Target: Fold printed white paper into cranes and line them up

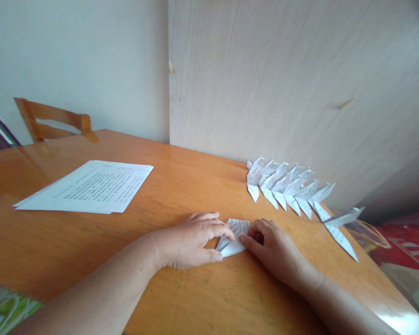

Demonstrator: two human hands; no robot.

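Note:
A small folded sheet of printed paper (238,229) lies on the wooden table in front of me. My left hand (199,237) rests on its left side, with fingers stretched out and the fingertips touching the paper. The thumb lies at the lower left corner. At the right edge, my right hand (272,244) is closed, thumb and forefinger pinching the paper. Part of that edge is hidden behind the fingers.
A stack of printed sheets (91,188) lies at the left. Several folded paper pieces (286,184) stand in a row at the back right, one larger piece (342,232) nearest the table edge. Behind are a wooden panel (282,83) and a chair (56,118); red bags (405,242) sit beyond the right edge.

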